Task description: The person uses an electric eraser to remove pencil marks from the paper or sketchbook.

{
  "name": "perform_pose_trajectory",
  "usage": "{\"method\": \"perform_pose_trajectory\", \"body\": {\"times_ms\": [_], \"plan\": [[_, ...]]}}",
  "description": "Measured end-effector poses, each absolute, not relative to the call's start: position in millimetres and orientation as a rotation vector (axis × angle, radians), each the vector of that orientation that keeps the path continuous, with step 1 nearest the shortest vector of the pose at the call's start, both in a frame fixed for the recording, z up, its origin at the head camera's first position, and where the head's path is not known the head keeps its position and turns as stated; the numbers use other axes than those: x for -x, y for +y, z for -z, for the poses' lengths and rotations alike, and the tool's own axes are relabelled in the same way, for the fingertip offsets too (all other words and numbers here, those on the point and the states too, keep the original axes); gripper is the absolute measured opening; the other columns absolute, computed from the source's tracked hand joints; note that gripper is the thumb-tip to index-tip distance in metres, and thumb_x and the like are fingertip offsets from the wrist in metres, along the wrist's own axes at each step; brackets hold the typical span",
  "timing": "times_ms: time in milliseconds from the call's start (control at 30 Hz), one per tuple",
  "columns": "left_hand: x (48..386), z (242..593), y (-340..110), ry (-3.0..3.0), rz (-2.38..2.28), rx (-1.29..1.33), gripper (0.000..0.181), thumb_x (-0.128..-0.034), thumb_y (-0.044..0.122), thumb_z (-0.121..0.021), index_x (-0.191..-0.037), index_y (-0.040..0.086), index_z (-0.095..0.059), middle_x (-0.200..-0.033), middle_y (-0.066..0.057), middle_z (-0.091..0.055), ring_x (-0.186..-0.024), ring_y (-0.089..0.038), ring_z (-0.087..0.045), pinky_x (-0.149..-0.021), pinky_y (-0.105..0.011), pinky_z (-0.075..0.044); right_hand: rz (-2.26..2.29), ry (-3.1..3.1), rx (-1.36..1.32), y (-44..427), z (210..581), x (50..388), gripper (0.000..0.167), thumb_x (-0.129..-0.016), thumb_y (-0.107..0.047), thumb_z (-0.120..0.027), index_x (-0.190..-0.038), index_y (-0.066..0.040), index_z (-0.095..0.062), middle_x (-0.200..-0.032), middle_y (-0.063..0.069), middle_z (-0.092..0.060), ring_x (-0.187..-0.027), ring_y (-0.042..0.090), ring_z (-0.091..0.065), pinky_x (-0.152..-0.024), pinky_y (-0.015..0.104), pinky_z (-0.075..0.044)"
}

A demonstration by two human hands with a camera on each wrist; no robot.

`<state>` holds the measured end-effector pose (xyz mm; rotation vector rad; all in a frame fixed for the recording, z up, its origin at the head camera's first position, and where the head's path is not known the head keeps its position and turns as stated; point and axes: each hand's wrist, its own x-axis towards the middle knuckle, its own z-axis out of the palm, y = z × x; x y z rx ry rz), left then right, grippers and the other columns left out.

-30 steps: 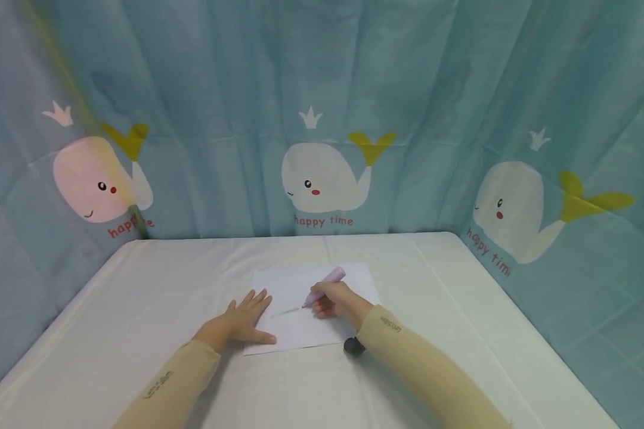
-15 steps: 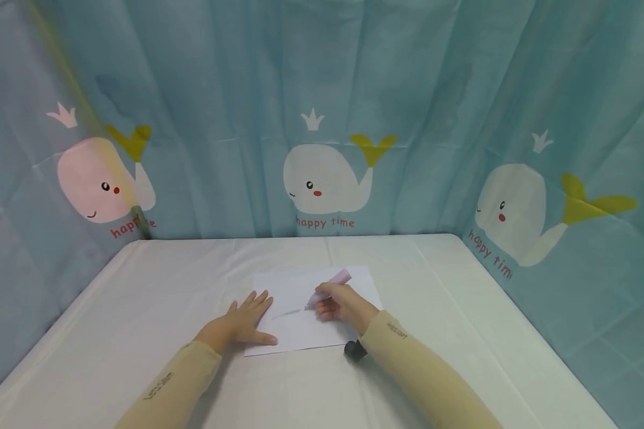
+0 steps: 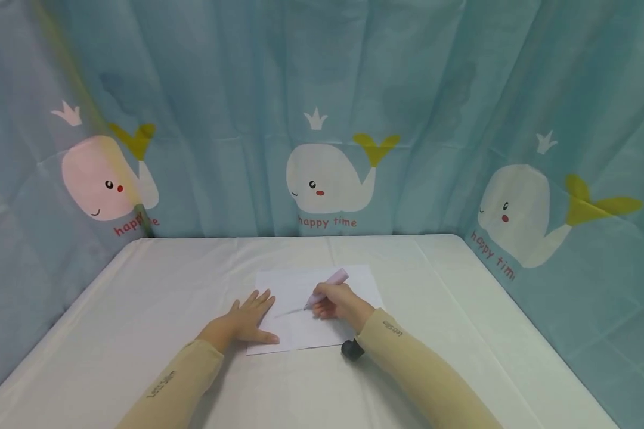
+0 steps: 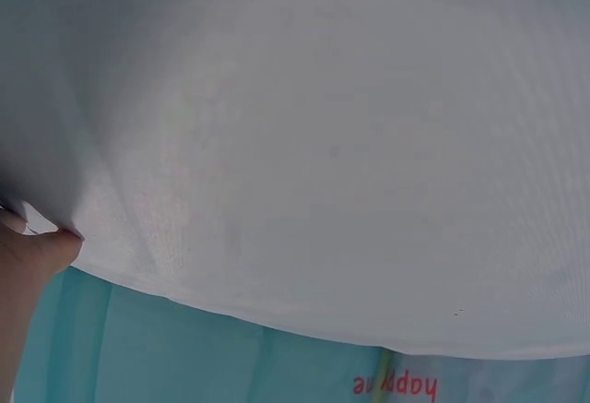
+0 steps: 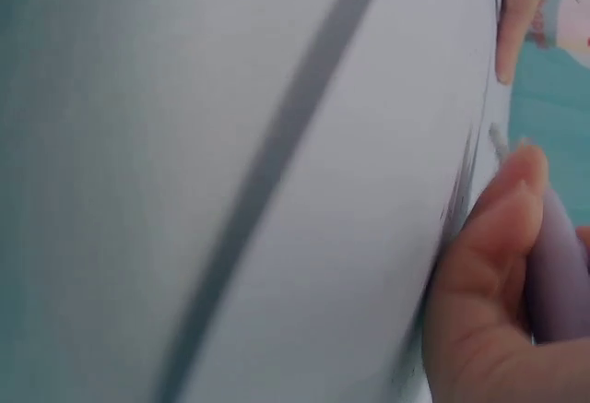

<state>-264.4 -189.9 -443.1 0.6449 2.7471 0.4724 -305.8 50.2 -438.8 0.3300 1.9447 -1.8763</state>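
A sheet of white paper [image 3: 295, 333] lies on the table under both hands in the head view. My left hand [image 3: 247, 319] rests flat on its left side, fingers spread. In my right hand [image 3: 338, 302] a light purple marker [image 3: 337, 276] is pinched between thumb and fingers, tilted, its tip at the paper. A thin grey line [image 3: 290, 313] runs left from the tip. The right wrist view shows the marker [image 5: 556, 274] behind the thumb of the right hand [image 5: 489, 302]. In the left wrist view only part of the left hand [image 4: 37, 255] appears at the edge.
A small round black object [image 3: 352, 350] lies by the paper's lower right corner, partly behind the right sleeve. The white-covered table [image 3: 461, 333] meets a blue-green curtain [image 3: 236, 149] with whale prints at its back and sides.
The right hand and marker shift slightly right, then back left, around the right end of the grey line. The left hand stays on the paper. The whole head view drifts a little.
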Motion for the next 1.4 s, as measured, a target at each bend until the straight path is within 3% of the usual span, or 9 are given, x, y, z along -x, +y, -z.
{"method": "perform_pose_trajectory", "body": {"times_ms": [1400], "plan": [[264.5, 443.4, -188.0, 2.757, -0.427, -0.613, 0.104, -0.0780, 0.058, -0.073, -0.150, -0.002, -0.028, -0.158, -0.024, -0.016, -0.144, -0.047, -0.008, -0.106, -0.071, -0.008, 1.871, 1.929, -0.351, 40.1, 437.9, 306.9, 0.012, -0.088, -0.008, -0.064, -0.089, 0.004, -0.062, -0.057, 0.007, -0.057, -0.044, 0.011, -0.053, -0.045, 0.019, -0.046]]}}
